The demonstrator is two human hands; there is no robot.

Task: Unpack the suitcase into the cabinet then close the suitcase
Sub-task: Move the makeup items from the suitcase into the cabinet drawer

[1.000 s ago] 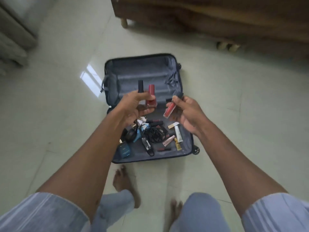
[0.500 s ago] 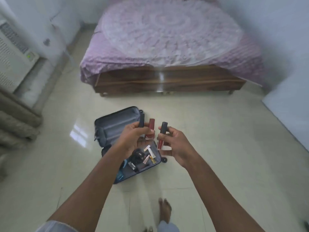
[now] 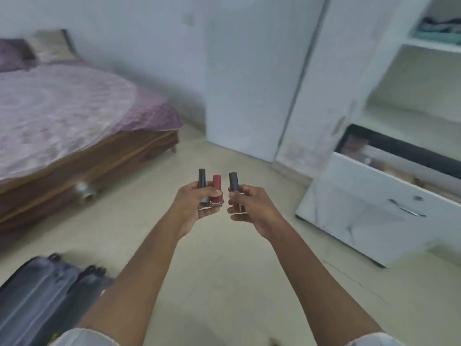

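My left hand (image 3: 193, 204) grips two small cosmetic bottles upright: one with a black cap (image 3: 201, 178) and a red one (image 3: 216, 189). My right hand (image 3: 250, 204) holds a red lip-gloss tube with a dark cap (image 3: 233, 182). Both hands are raised in front of me over the floor, close together. The open dark suitcase (image 3: 42, 293) lies blurred at the bottom left, behind my left arm. The white cabinet (image 3: 384, 101) stands at the right with open shelves and a pulled-out drawer (image 3: 374, 193).
A bed with a purple cover (image 3: 64, 108) on a wooden frame fills the left side. A white cabinet door (image 3: 252, 83) stands ahead. Folded clothes (image 3: 439, 28) lie on the top cabinet shelf. Pale tiled floor lies between me and the drawer.
The view has swung right, from the suitcase and bed toward the cabinet. The suitcase has slid to the bottom left. Both hands keep hold of the same bottles.
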